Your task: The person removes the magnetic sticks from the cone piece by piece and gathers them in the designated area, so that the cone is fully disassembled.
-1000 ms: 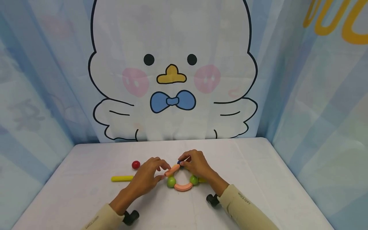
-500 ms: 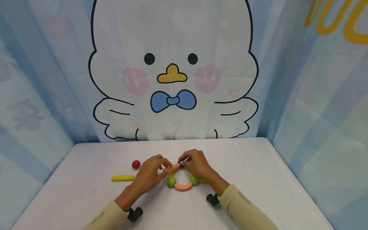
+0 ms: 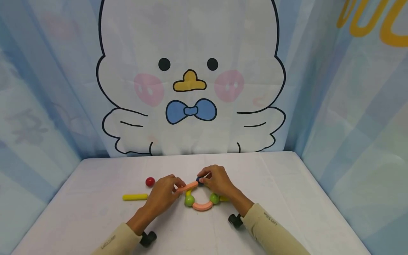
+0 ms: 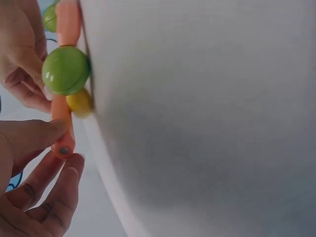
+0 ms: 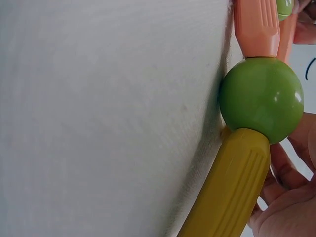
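Observation:
My left hand (image 3: 163, 193) pinches the left end of a straight orange magnetic rod (image 3: 188, 186) between thumb and fingers; its silver end face shows in the left wrist view. The rod's other end meets a dark blue ball (image 3: 199, 181), which my right hand (image 3: 218, 181) pinches. Below the hands lies a partial ring: a left green ball (image 3: 189, 201), a curved orange rod (image 3: 202, 206) and a right green ball (image 3: 214, 198). A short yellow piece (image 3: 189, 192) rises from the left green ball. At the right green ball, a yellow rod (image 5: 227, 187) points outward.
A red ball (image 3: 150, 182) and a loose yellow rod (image 3: 135, 197) lie left of the ring, close to my left hand. The white table (image 3: 271, 184) ends at a cartoon-printed curtain (image 3: 191, 134), with curtains on both sides.
My left fingers have closed on the orange rod's left end. That end has swung outward to the left, so the rod lies flatter. The right hand stays at the blue ball.

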Demonstrator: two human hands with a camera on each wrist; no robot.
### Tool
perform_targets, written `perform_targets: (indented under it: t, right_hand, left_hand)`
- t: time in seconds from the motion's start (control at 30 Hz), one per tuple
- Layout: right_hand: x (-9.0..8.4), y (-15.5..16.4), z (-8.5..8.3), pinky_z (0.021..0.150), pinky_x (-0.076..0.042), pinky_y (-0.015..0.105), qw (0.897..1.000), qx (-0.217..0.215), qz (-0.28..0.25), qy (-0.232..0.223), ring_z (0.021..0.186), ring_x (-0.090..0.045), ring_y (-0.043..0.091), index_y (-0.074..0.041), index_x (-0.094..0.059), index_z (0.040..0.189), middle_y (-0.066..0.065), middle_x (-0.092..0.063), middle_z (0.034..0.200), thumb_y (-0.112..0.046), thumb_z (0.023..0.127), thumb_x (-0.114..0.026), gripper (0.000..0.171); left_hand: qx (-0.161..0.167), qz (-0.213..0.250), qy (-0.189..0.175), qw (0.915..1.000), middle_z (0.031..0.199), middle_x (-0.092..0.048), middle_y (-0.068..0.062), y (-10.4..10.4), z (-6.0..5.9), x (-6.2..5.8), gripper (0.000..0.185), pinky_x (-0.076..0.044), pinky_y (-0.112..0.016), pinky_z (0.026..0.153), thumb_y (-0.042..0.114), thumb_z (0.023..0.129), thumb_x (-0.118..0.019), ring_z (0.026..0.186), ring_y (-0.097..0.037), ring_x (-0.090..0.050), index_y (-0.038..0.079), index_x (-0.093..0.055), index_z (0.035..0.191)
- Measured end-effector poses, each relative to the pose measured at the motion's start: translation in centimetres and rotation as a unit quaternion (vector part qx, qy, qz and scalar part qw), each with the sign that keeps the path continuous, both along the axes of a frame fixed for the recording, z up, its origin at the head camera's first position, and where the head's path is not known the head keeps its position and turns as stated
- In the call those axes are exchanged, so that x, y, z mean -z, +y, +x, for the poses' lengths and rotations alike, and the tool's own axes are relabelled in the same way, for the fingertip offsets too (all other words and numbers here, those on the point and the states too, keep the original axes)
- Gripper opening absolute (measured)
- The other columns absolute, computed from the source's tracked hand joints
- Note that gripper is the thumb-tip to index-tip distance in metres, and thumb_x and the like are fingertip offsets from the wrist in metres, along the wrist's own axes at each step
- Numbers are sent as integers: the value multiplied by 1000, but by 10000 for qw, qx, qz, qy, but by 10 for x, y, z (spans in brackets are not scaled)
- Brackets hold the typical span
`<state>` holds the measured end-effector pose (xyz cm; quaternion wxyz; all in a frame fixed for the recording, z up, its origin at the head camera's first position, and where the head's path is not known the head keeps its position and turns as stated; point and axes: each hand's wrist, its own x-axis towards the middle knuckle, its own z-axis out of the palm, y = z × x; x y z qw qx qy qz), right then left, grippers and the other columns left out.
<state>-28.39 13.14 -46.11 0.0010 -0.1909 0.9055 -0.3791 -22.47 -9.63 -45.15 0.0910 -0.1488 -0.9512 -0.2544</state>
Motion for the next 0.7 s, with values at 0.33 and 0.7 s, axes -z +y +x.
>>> perform_targets:
  t: [0.33,0.7]
  right_hand:
    - [3,0,-2,86,-61,34,10000,80,44,-9,94,-71,13,-17,-83,109,0,-80,108,-14,98,-77,12]
    - [-1,0,0,84,-60,31,10000,52,14,-29,92,-70,13,-17,-83,108,0,-79,107,-14,97,-78,12]
  left_hand:
    - [-33,-244,-164,9996,90,-70,2,-1,1,9,25,-57,-28,75,6,85,-89,79,-12,-62,13,-80,107]
    - [-183,-352,-245,9989,92,-70,8,-18,21,-2,24,-61,-31,77,6,84,-89,83,-10,-65,20,-79,101]
